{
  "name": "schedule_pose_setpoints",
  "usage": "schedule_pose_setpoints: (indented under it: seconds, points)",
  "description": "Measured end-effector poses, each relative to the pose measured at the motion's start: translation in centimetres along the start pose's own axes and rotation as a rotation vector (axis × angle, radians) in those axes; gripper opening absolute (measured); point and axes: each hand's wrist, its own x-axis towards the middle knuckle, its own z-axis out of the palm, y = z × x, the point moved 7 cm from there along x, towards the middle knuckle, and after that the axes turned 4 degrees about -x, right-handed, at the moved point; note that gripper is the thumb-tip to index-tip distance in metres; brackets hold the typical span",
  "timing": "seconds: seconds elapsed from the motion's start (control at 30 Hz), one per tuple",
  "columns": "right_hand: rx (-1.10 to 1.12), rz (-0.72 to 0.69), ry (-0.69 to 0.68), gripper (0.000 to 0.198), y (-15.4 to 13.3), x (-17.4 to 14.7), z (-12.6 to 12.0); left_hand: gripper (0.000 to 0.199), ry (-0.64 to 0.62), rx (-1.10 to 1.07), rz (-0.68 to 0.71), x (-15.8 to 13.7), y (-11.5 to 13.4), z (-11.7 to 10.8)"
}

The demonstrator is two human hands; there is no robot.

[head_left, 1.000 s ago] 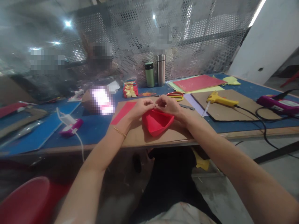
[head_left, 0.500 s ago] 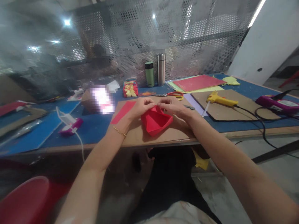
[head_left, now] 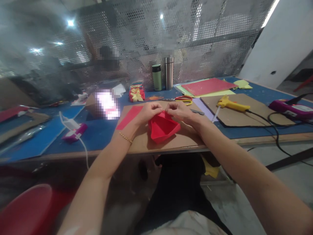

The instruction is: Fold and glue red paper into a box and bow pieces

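Note:
A red folded paper box (head_left: 164, 130), open at the top with slanting sides, rests over the cardboard sheet (head_left: 137, 143) at the table's front. My left hand (head_left: 151, 112) pinches its far edge between thumb and fingers. Close beside it, my right hand (head_left: 177, 111) grips the same far edge, the fingertips of both hands almost meeting. A flat strip of red paper (head_left: 130, 116) lies on the cardboard, partly behind my left wrist. Just past my right hand is a grey blade-like tool (head_left: 197, 112), partly hidden.
Scissors (head_left: 182, 99) lie behind my hands. A yellow glue gun (head_left: 233, 105) rests on cardboard at right, its cord trailing over the edge. A green tumbler (head_left: 156, 78) and a steel flask (head_left: 169, 74) stand at the back. Left are a purple power strip (head_left: 75, 133) and a blurred-out lit screen (head_left: 107, 104).
The red paper box has tilted slightly between my hands, and its opening looks a little wider. Both hands keep their pinch in nearly the same place.

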Motion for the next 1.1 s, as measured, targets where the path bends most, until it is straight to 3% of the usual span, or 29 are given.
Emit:
schedule_pose_setpoints:
  seconds: [0.27,0.63,0.8,1.1]
  points:
    - [-0.008,0.007,-0.024,0.018,-0.2,-0.2,0.3,0.021,-0.047,0.013,-0.007,0.3,0.3,0.4]
    - [0.009,-0.066,-0.043,0.023,-0.2,-0.4,0.3,0.006,-0.04,0.022,-0.058,0.3,-0.3,0.2]
    - [-0.032,-0.055,-0.048,0.016,-0.2,-0.1,0.2,0.011,-0.011,-0.016,-0.086,0.0,-0.2,0.3]
    - [-0.096,0.001,-0.035,0.017,0.8,0.0,0.1,0.018,-0.067,-0.001,-0.03,0.2,-0.1,0.3]
